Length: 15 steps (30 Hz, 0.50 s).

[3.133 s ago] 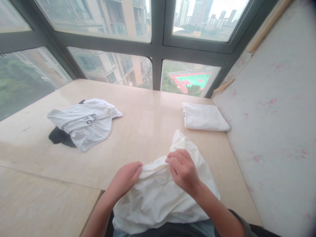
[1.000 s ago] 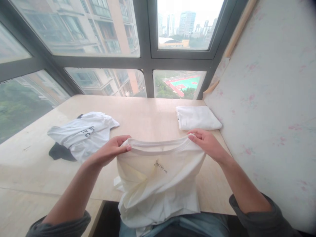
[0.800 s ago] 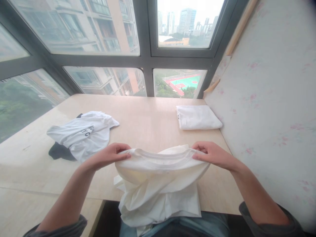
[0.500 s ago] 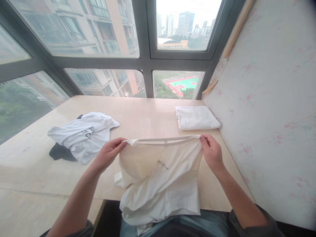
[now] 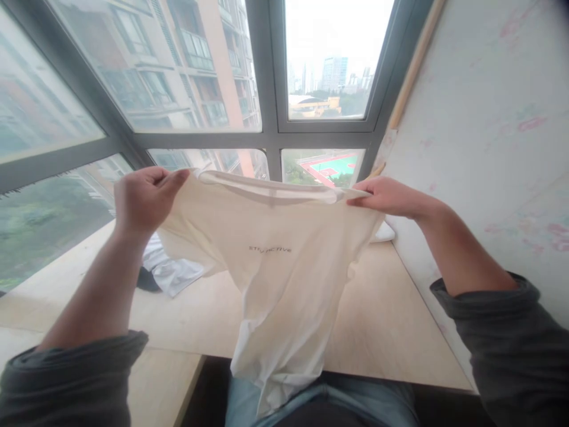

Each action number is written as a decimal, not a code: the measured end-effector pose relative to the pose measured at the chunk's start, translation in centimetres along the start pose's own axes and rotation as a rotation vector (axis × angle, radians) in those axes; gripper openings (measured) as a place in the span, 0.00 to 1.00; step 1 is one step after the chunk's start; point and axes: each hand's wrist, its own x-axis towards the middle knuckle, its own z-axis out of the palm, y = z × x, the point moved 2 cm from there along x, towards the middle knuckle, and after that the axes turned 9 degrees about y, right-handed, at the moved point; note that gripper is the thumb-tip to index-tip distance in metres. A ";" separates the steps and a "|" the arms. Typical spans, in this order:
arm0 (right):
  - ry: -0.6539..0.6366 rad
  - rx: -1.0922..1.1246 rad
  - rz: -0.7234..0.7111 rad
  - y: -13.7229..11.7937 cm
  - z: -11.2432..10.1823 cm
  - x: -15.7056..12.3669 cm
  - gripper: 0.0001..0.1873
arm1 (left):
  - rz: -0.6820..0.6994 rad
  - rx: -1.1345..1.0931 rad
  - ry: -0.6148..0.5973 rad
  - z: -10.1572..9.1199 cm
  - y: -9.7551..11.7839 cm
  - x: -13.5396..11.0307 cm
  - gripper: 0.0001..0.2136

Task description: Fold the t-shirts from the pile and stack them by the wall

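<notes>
A cream T-shirt (image 5: 284, 267) with small dark lettering on its chest hangs stretched between my two hands, raised above the tabletop. My left hand (image 5: 149, 196) is closed on the shirt's shoulder beside the collar. On the other shoulder, my right hand (image 5: 384, 196) pinches the cloth between thumb and fingers. The white-lined neck opening faces up between them. Below, the shirt narrows into loose folds, and its hem droops over the table's front edge near my lap.
The wooden table (image 5: 391, 302) reaches to the windows. Behind the shirt, a white garment (image 5: 173, 273) lies over something dark (image 5: 148, 280) at left. A folded white cloth (image 5: 383, 231) is mostly hidden at right, against the flowered wall (image 5: 498, 148).
Both hands have lifted the T-shirt up off the table and spread farther apart. More of the chest lettering shows, and the shirt now covers much of the white cloths behind it.
</notes>
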 end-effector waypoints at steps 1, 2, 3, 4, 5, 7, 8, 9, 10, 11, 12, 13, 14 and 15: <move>0.063 -0.062 -0.016 0.0 -0.7 1.0 0.21 | 0.003 0.000 -0.047 -0.1 -0.2 1.2 0.25; 0.167 -0.108 -0.028 0.1 -1.3 1.9 0.20 | 0.002 -0.005 -0.094 -0.3 -0.3 2.1 0.27; 0.302 -0.130 -0.037 0.2 -1.8 2.6 0.18 | 0.004 -0.016 -0.136 -0.6 -0.3 2.8 0.29; 0.440 -0.129 -0.046 0.2 -2.2 3.1 0.16 | 0.010 -0.031 -0.169 -1.0 -0.2 3.4 0.30; 0.553 -0.112 -0.054 0.2 -2.4 3.2 0.15 | 0.021 -0.048 -0.194 -1.4 -0.1 3.7 0.31; 0.696 -0.046 -0.075 -0.1 -2.6 3.0 0.14 | 0.060 -0.070 -0.173 -2.6 0.5 4.1 0.28; 0.709 -0.001 -0.089 -0.5 -2.6 2.6 0.14 | 0.096 -0.060 -0.117 -3.3 0.8 4.1 0.26; 0.681 0.043 -0.106 -1.0 -2.6 2.1 0.14 | 0.135 -0.040 -0.034 -4.1 1.1 4.1 0.23; 0.625 0.083 -0.122 -1.6 -2.7 1.5 0.14 | 0.170 -0.014 0.070 -4.9 1.3 3.9 0.20; 0.559 0.115 -0.137 -2.3 -2.7 0.9 0.14 | 0.197 0.013 0.179 -5.8 1.4 3.7 0.18; 0.497 0.136 -0.147 -3.2 -2.9 0.2 0.15 | 0.208 0.039 0.276 -6.6 1.3 3.3 0.16; 0.450 0.144 -0.154 -4.0 -3.1 -0.6 0.15 | 0.197 0.065 0.350 -7.5 1.1 2.8 0.16; 0.431 0.136 -0.161 -4.9 -3.5 -1.3 0.14 | 0.147 0.080 0.393 -8.3 0.7 2.2 0.16; 0.438 0.109 -0.171 -5.7 -4.0 -2.2 0.14 | 0.080 0.089 0.404 -9.2 0.3 1.4 0.16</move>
